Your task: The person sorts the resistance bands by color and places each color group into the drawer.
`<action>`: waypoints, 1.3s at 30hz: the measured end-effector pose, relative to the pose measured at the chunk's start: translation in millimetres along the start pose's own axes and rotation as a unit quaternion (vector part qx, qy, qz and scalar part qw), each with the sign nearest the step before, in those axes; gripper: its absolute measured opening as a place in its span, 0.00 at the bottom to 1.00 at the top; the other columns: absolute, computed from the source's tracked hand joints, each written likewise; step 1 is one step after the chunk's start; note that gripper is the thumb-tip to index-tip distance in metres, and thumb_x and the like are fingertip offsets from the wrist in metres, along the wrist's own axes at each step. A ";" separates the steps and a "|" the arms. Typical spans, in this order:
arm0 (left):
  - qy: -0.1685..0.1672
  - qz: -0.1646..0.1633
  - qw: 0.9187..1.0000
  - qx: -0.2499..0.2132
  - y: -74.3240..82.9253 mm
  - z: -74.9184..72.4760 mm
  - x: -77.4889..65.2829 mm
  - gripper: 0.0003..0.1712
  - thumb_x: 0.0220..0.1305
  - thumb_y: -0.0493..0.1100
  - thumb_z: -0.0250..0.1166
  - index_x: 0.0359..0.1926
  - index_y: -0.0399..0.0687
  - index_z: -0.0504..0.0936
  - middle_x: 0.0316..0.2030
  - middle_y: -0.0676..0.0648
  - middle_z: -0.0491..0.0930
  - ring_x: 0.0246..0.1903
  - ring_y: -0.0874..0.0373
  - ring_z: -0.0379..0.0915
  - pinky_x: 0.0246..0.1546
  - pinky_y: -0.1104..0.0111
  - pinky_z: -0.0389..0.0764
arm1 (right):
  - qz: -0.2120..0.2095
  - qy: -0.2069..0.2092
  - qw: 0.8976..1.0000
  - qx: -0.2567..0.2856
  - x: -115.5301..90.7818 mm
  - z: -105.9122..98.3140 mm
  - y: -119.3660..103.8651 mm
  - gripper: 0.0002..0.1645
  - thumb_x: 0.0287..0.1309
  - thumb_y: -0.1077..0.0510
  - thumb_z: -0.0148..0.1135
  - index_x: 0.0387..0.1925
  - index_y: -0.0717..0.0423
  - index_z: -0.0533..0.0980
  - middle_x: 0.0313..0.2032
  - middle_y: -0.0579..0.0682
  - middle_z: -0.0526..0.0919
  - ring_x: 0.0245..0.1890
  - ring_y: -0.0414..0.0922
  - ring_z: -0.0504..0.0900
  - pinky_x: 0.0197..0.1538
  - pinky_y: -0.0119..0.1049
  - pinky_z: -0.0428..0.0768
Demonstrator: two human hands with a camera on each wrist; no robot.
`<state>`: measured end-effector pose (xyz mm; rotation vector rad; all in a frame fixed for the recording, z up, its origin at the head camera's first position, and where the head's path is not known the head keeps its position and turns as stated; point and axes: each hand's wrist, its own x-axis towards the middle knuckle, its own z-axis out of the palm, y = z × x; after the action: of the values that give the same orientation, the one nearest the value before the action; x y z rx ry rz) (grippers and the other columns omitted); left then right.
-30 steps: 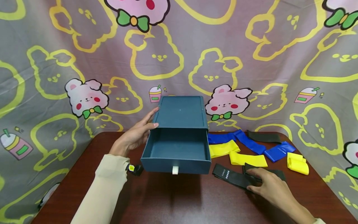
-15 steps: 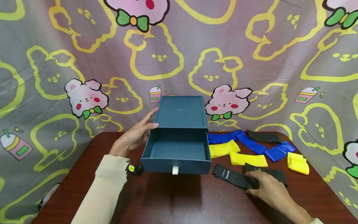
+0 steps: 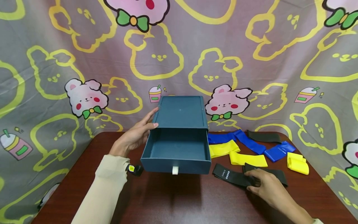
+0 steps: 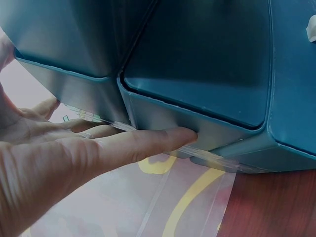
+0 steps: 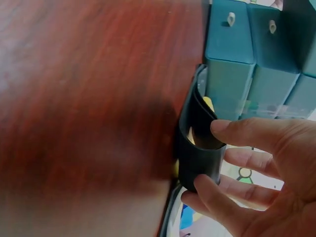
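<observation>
In the head view, a dark teal drawer unit [image 3: 180,112] stands mid-table, its top drawer [image 3: 162,165] pulled out and bare inside, with a white pull tab. My left hand [image 3: 132,137] lies along the unit's left side; the left wrist view shows its straight thumb [image 4: 163,140] pressed to the wall. At the right, my right hand [image 3: 269,189] holds the right end of a black resistance band [image 3: 230,176]. That band [image 5: 200,165] curves into a loop between thumb and fingers in the right wrist view. Another black band [image 3: 278,175] lies partly beneath this hand.
Several yellow bands [image 3: 249,159] and blue bands [image 3: 250,143] lie right of the unit, with one black band [image 3: 264,136] at the back. A rolled yellow band [image 3: 297,163] sits near the right edge. A patterned curtain [image 3: 179,62] hangs behind the brown table [image 3: 173,205].
My right hand has shifted slightly at the black band's right end, and the band has flexed a little. My left hand and the drawer unit have stayed in place.
</observation>
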<state>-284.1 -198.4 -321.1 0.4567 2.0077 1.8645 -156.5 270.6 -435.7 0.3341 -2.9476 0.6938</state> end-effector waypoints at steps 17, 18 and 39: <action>-0.002 0.006 1.000 -0.006 -0.9 0.2 1.5 0.44 0.80 0.48 0.56 0.84 0.79 0.42 0.84 0.61 0.23 0.83 0.41 0.18 0.77 0.33 0.47 | -0.058 0.082 0.995 0.013 2.4 -12.7 -14.1 0.24 0.42 0.62 0.86 0.44 0.54 0.87 0.46 0.52 0.89 0.45 0.51 0.87 0.41 0.39 0.89; -0.002 0.006 1.000 -0.006 -1.1 0.1 1.5 0.44 0.80 0.48 0.56 0.84 0.79 0.42 0.84 0.61 0.23 0.83 0.42 0.18 0.77 0.33 0.46 | -0.061 0.087 0.994 0.014 2.8 -13.3 -15.4 0.23 0.42 0.62 0.85 0.44 0.54 0.87 0.46 0.51 0.89 0.44 0.51 0.87 0.40 0.36 0.88; -0.002 -0.001 1.000 -0.002 -2.4 -2.0 2.0 0.44 0.80 0.49 0.57 0.83 0.81 0.43 0.84 0.61 0.23 0.83 0.42 0.15 0.77 0.32 0.41 | -0.125 0.168 0.977 0.025 25.7 -64.6 -59.3 0.26 0.44 0.61 0.85 0.48 0.54 0.88 0.50 0.51 0.88 0.47 0.54 0.88 0.43 0.25 0.82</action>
<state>-286.8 -199.3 -323.5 0.4560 2.0009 1.8641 -164.9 243.0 -348.9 0.5240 -2.5169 0.7117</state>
